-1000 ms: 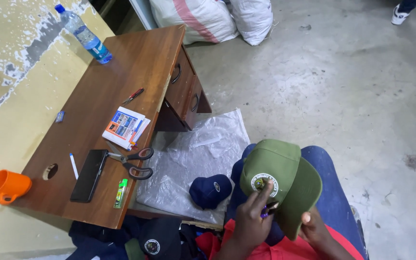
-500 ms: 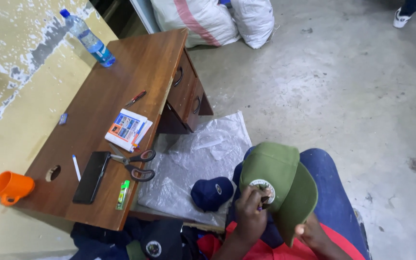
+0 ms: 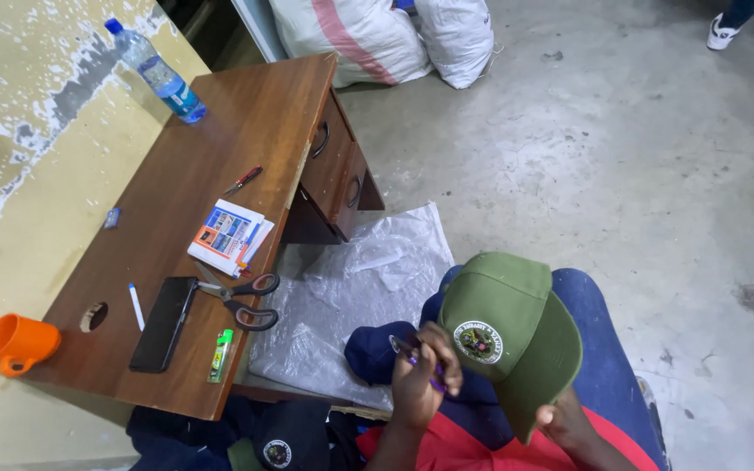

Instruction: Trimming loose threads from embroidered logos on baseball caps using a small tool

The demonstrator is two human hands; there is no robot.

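A green cap (image 3: 517,305) with a round embroidered badge on its front rests over my blue-trousered lap. My right hand (image 3: 562,420) grips it from beneath, at the brim's edge. My left hand (image 3: 427,377) is closed around a small purple tool just left of the badge, close to the cap's front. A navy cap (image 3: 370,347) lies on my lap right beside that hand. Another navy cap (image 3: 279,447) with a badge sits low down by my left side.
A crumpled clear plastic sheet (image 3: 355,279) lies between my lap and a brown wooden desk (image 3: 246,122). The desk carries scissors (image 3: 244,298), a black phone (image 3: 162,324), a green lighter (image 3: 220,354), a booklet (image 3: 229,234), an orange mug (image 3: 12,342) and a water bottle (image 3: 157,75). Sacks (image 3: 368,35) stand behind; another person's shoes (image 3: 748,30) show far right.
My left hand has come off the cap's badge and drawn down and left with the purple tool. The green cap has tipped a little, showing more of its crown.
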